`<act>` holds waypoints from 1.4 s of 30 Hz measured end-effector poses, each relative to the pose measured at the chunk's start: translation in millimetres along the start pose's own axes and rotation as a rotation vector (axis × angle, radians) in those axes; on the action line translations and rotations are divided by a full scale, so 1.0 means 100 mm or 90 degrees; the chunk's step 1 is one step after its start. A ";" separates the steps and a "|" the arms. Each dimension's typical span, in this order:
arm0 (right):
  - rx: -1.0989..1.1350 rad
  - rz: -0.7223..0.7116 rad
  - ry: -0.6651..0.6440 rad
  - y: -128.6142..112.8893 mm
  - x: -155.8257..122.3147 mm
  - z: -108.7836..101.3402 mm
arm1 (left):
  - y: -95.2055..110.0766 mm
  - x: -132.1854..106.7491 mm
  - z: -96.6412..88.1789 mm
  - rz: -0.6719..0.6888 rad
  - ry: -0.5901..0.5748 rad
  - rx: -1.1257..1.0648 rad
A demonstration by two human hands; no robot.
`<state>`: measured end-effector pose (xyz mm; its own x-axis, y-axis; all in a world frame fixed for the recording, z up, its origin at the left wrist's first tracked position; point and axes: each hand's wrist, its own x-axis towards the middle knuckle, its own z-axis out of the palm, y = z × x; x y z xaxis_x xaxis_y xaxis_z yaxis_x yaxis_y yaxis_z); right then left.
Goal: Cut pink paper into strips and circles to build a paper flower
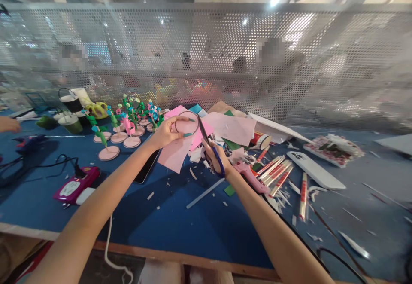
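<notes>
My left hand [167, 132] pinches a pink sheet of paper [176, 151] with a circle traced on it, held up above the blue table [180, 224]. My right hand [216, 157] grips blue-handled scissors [209, 148], whose blades reach up into the sheet's right edge along the circle. Both forearms stretch in from the bottom of the view.
Several small paper flowers on pink round bases [119, 129] stand at the left. A pink glue gun [249, 174], glue sticks [277, 172], a white phone [315, 170], a dark phone [146, 166], paper scraps [231, 127] and a magenta device [75, 185] lie around. Another person's hand [8, 124] shows far left. A perforated metal screen [206, 60] closes the back.
</notes>
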<state>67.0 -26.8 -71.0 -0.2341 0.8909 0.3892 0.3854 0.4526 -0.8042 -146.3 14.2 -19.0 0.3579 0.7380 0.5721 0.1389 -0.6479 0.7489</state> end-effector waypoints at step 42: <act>0.002 0.014 -0.030 -0.01 -0.01 -0.02 | -0.03 0.05 -0.26 0.004 -0.134 -0.025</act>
<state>68.8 -27.8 -69.0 -0.2677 0.8979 0.3495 0.3880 0.4325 -0.8139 -169.0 24.8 -9.2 0.5440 0.6754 0.4979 0.1016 -0.6420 0.7600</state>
